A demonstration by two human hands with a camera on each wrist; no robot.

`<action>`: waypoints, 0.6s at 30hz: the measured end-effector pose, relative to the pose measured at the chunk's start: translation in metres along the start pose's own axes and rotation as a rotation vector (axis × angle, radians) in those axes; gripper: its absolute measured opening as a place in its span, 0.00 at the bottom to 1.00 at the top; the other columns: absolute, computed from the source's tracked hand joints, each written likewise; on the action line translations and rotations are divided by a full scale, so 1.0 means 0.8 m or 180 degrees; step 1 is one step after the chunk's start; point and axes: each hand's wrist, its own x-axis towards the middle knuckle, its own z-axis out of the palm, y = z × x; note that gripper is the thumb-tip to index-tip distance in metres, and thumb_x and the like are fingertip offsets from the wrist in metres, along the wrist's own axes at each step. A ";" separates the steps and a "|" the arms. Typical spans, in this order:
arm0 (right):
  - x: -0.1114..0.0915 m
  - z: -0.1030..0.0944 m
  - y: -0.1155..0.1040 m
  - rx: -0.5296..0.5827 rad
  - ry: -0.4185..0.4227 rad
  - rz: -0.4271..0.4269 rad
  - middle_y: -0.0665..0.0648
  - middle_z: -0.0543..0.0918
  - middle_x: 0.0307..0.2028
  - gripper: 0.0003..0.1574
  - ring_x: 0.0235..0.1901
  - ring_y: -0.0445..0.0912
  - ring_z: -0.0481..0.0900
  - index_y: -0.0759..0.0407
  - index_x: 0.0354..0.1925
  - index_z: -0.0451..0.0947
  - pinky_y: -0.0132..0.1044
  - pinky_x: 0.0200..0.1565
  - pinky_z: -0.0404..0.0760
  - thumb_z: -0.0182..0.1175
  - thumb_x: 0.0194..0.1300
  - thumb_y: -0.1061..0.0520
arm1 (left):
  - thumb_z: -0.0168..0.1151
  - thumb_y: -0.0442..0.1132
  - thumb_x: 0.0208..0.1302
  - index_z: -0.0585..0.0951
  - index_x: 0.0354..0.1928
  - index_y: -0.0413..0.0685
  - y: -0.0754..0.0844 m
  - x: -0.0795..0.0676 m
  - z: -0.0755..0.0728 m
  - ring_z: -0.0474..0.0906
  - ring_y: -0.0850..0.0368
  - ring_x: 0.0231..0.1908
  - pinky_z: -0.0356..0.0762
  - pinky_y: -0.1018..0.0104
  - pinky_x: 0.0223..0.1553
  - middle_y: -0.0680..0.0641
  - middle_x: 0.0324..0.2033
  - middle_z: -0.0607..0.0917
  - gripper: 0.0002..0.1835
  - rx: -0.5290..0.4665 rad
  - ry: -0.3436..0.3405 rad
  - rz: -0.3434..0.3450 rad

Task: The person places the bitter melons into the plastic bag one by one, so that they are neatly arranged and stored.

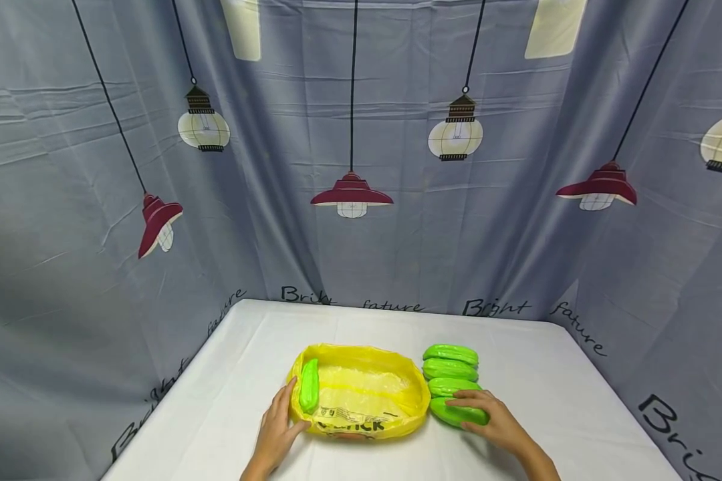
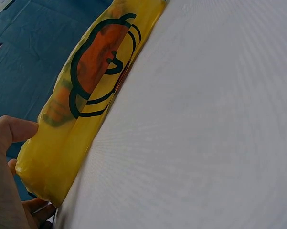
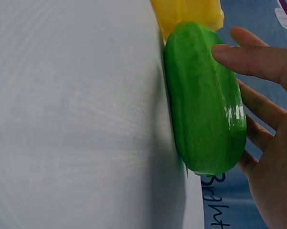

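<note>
A yellow plastic bag lies on the table with its mouth wide and facing up. Dark lettering and an orange printed figure mark its side. Inside, at its left end, is one green cucumber. My left hand rests at the bag's left near corner, thumb on the front rim and fingers along the left side. To the bag's right, several glossy green cucumbers lie in a row. My right hand holds the nearest cucumber between thumb and fingers; its fingertips are partly hidden behind it.
A white cloth covers the table. Behind and on both sides hangs a grey-blue curtain with printed lamps. The nearest cucumber lies right beside the bag's right end.
</note>
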 end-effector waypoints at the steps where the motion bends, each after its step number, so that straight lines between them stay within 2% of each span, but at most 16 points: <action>1: 0.000 0.000 0.001 -0.0002 -0.0006 -0.0020 0.56 0.80 0.47 0.22 0.46 0.50 0.74 0.47 0.47 0.82 0.53 0.41 0.74 0.69 0.50 0.56 | 0.60 0.49 0.53 0.53 0.71 0.51 0.000 0.000 0.000 0.58 0.33 0.60 0.49 0.32 0.57 0.33 0.63 0.60 0.43 0.0004 -0.0002 0.0003; 9: -0.001 -0.002 0.003 0.0055 -0.0158 0.0079 0.56 0.78 0.49 0.24 0.47 0.50 0.72 0.44 0.47 0.82 0.60 0.41 0.72 0.70 0.48 0.56 | 0.60 0.48 0.53 0.53 0.71 0.52 -0.001 0.001 0.001 0.58 0.33 0.61 0.50 0.32 0.56 0.33 0.63 0.60 0.44 0.0023 0.0009 0.0030; 15: -0.001 -0.004 0.005 -0.0013 -0.0273 0.0051 0.54 0.78 0.50 0.28 0.47 0.49 0.71 0.44 0.48 0.81 0.50 0.42 0.74 0.71 0.45 0.57 | 0.60 0.48 0.53 0.53 0.71 0.52 -0.001 0.001 0.001 0.58 0.32 0.60 0.49 0.31 0.56 0.33 0.63 0.60 0.43 0.0012 0.0007 0.0047; 18: 0.000 -0.007 0.004 0.0064 -0.0415 0.0163 0.53 0.77 0.50 0.27 0.48 0.50 0.70 0.43 0.49 0.81 0.49 0.43 0.73 0.70 0.47 0.55 | 0.60 0.48 0.53 0.53 0.71 0.52 -0.001 0.000 0.001 0.58 0.32 0.60 0.49 0.31 0.56 0.33 0.63 0.60 0.44 0.0002 0.0011 0.0041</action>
